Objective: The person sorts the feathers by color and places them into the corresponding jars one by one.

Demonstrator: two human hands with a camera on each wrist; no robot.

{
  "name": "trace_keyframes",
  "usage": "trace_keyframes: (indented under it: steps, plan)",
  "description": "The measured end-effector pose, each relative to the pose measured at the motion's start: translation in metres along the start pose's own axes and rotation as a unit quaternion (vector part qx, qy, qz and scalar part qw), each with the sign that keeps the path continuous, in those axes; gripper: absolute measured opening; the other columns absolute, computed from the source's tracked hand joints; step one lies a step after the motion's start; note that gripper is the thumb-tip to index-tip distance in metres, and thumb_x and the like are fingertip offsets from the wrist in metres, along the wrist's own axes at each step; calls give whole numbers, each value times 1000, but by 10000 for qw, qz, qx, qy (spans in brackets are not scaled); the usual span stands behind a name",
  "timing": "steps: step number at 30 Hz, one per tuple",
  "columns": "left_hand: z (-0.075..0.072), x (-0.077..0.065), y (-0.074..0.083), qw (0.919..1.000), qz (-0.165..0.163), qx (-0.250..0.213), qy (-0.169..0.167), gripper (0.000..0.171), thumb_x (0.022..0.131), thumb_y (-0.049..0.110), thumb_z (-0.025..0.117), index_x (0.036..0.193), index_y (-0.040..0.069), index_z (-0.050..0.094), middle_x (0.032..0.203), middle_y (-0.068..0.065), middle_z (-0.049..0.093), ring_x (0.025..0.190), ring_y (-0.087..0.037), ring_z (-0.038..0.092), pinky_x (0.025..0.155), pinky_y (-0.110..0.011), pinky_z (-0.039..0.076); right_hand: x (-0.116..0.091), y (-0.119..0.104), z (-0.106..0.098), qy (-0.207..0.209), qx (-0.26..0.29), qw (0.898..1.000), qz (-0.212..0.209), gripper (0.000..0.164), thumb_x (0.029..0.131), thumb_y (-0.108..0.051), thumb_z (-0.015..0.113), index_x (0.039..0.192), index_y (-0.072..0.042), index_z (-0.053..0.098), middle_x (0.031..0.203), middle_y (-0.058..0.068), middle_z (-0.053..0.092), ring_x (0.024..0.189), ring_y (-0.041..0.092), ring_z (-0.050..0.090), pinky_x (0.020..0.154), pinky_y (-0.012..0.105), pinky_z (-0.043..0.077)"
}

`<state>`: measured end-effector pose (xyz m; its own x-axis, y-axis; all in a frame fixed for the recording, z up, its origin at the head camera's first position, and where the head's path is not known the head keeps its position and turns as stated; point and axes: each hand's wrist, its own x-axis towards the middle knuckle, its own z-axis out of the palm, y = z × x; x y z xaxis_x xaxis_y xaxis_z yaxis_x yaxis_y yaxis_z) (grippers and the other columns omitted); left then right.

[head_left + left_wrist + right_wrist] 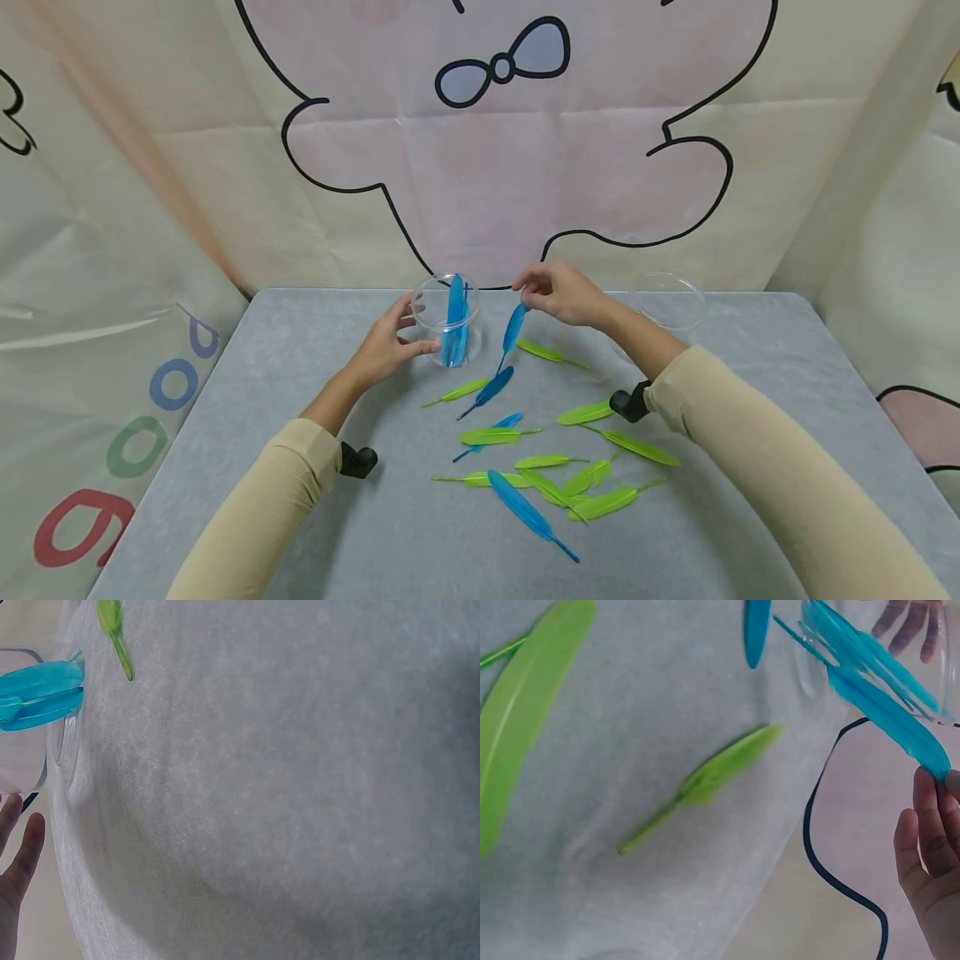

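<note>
My left hand (386, 346) holds the side of a clear plastic cup (474, 327), thumb in front and fingers behind. Several blue feathers (455, 321) stand inside that cup; the left wrist view shows the feathers (45, 694) through its wall. Just right of the cup, my right hand (562, 292) pinches a blue feather (513, 327) by its upper tip, quill hanging down. In the right wrist view the pinched feather (892, 716) is outside the cup. Below it on the table lies another blue feather (495, 387).
Several green feathers (641, 447) are scattered over the grey table (420, 533). Among them lie a blue feather (521, 504) at the front and one partly under a green feather (491, 436). A second clear cup (667, 321) stands behind the right forearm. A printed curtain (480, 183) borders the table's back.
</note>
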<state>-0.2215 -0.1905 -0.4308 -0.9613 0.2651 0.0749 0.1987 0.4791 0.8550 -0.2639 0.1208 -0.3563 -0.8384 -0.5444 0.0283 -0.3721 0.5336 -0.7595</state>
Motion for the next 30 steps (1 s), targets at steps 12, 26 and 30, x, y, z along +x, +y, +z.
trace_keyframes:
  steps: [12, 26, 30]
  plan:
    - [0, 1, -2, 10000, 7, 0, -24, 86, 86, 24, 80, 155, 17, 29, 150, -21, 43, 133, -38, 47, 97, -53, 49, 3, -24, -16, 213, -218, 9995, -98, 18, 97, -1, 61, 114, 1, 67, 95, 14, 67, 87, 25, 64, 78, 32, 52]
    - [1, 0, -2, 10000, 27, -12, 0, 86, 86, 26, 80, 155, 17, 29, 149, -21, 44, 133, -38, 48, 97, -54, 50, 13, -48, -35, 390, -309, 9983, -309, 19, 97, -2, 61, 115, 1, 67, 97, 16, 69, 88, 27, 64, 81, 33, 54]
    - [0, 0, -2, 10000, 62, -30, -14, 86, 86, 27, 80, 155, 18, 29, 149, -21, 44, 133, -38, 48, 97, -54, 49, 16, -58, -39, 419, -290, 9982, -311, 20, 98, -2, 60, 116, 1, 66, 98, 16, 69, 90, 27, 66, 86, 37, 55]
